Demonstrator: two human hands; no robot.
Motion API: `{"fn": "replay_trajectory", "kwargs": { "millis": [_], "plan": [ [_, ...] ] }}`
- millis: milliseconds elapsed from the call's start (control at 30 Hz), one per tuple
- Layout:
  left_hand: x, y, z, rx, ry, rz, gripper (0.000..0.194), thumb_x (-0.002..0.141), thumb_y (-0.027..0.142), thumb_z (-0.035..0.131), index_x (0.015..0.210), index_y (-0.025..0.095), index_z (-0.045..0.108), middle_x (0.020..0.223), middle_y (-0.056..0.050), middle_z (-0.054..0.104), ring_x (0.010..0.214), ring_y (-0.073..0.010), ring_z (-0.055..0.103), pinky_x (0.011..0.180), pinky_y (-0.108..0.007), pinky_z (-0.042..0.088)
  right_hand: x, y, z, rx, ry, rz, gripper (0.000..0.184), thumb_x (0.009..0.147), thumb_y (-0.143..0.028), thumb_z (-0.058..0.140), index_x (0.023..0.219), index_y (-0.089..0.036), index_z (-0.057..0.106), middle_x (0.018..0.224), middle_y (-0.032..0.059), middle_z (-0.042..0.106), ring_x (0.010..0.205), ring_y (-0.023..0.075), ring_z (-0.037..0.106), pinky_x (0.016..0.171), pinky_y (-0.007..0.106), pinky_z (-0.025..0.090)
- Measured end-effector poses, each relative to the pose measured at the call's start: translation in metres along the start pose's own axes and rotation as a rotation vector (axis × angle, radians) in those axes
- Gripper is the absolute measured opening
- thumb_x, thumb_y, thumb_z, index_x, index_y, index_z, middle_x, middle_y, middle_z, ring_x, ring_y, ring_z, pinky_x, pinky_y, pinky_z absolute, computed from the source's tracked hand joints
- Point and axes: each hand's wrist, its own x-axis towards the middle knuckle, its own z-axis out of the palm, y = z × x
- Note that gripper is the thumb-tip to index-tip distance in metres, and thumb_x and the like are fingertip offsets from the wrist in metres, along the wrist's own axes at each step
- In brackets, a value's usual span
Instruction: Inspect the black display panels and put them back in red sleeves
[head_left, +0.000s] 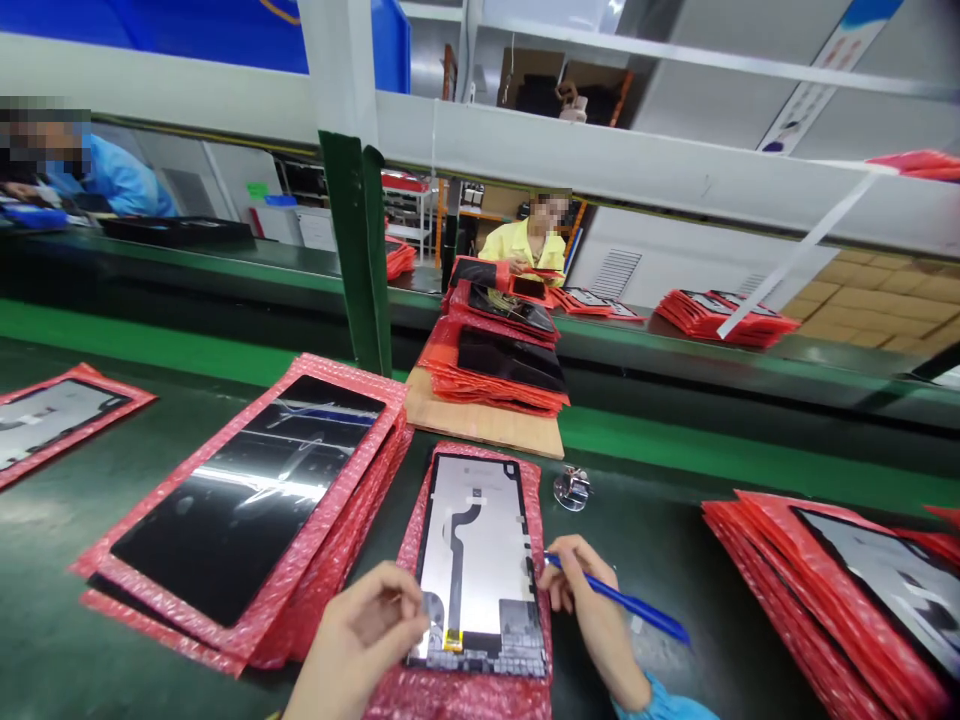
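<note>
Your right hand (pixel 589 600) grips a blue pen-like tool (pixel 645 608) beside the display panel (pixel 491 555), toward the table's (pixel 645 500) near edge; left hand's (pixel 367 625) grasp unclear

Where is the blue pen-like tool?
The blue pen-like tool is in the right hand, right of centre in the head view, its tip beside the silver-backed screen panel.

Head view: worn on the head, facing forward and down across the green bench (pixel 652 525)
Left hand (pixel 366 632), right hand (pixel 600 622): near the lens, bottom centre
White beam (pixel 600 165): crosses the upper frame, sloping down rightward
</note>
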Motion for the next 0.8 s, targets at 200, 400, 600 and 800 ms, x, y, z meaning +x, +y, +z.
{"fn": "replay_trajectory", "kwargs": {
  "millis": [200,400,600,800],
  "plan": [
    [0.052,-0.015,-0.009,0.04,0.029,-0.006,0.03,0.059,0.039,0.084,0.079,0.017,0.077,0.08,-0.007,0.076,0.086,-0.0268,0.069,0.086,-0.034,0.053,0.012,0.005,-0.017,0.09,-0.079,0.176,0.061,0.064,-0.076,0.066,0.078,-0.016,0.07,0.072,0.013,0.074,0.064,0.0252,0.071,0.061,0.035,0.058],
    [0.052,-0.005,-0.003,-0.218,0.029,-0.192,0.042,0.056,0.026,0.085,0.095,0.016,0.073,0.105,-0.011,0.074,0.112,-0.0288,0.062,0.099,-0.036,0.046,0.005,-0.003,-0.02,0.183,-0.134,0.265,0.046,0.065,-0.059,0.077,0.09,-0.021,0.073,0.1,0.0104,0.074,0.097,0.0285,0.07,0.088,0.036,0.056],
    [0.057,0.007,0.004,-0.269,0.11,-0.314,0.031,0.068,0.019,0.07,0.098,0.014,0.063,0.104,-0.01,0.068,0.091,-0.0244,0.068,0.083,-0.038,0.052,-0.004,-0.006,-0.022,0.271,-0.195,0.299,0.036,0.063,-0.047,0.083,0.084,-0.021,0.073,0.096,0.0089,0.076,0.101,0.0297,0.068,0.096,0.037,0.051],
    [0.058,0.007,0.017,-0.189,0.04,-0.316,0.041,0.069,0.021,0.068,0.106,0.015,0.052,0.085,-0.004,0.066,0.078,-0.0253,0.071,0.072,-0.036,0.053,-0.007,0.002,-0.011,0.701,-0.064,0.461,0.052,0.057,-0.034,0.089,0.101,-0.017,0.067,0.108,0.0117,0.074,0.114,0.0291,0.063,0.104,0.039,0.044]
  ]
}}
